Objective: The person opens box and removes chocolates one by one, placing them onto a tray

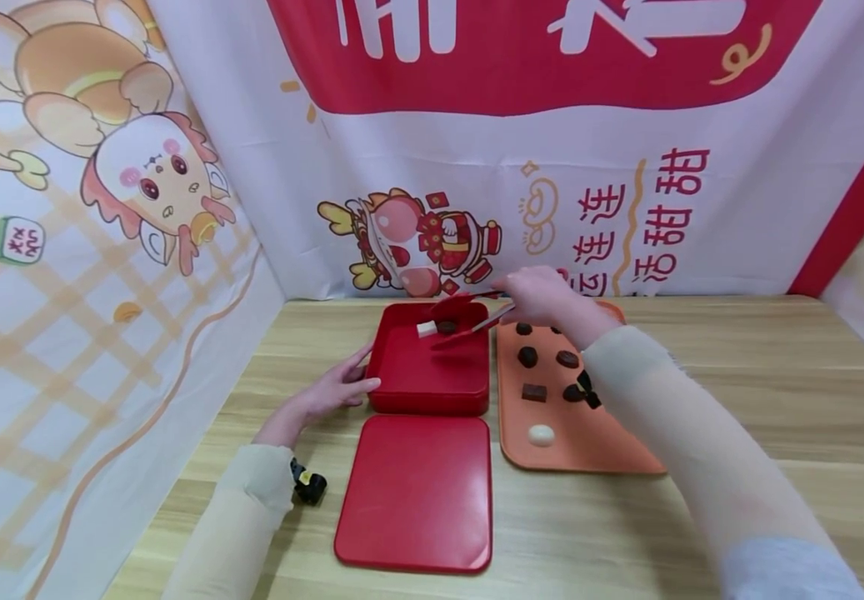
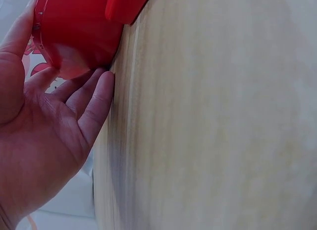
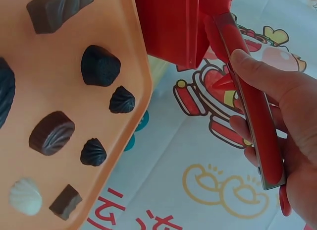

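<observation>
My right hand point(image 1: 540, 296) grips metal tongs point(image 3: 252, 106) with red inlaid handles and red tips, held out over an open red box point(image 1: 427, 402). Between and beside the spread tips, a dark chocolate point(image 1: 446, 327) shows, with a white piece point(image 1: 427, 328) to its left. Against the box's left side rests my left hand point(image 1: 337, 387); its thumb reaches the rim in the left wrist view and the other fingers lie extended along the lower wall point(image 2: 79, 36).
An orange tray point(image 1: 589, 446) right of the box bears several dark chocolates and a white shell-shaped one point(image 3: 26, 196). The flat red lid point(image 1: 417, 492) lies in front of the box on the wooden table point(image 1: 739, 417). A printed cloth point(image 1: 417, 142) hangs behind.
</observation>
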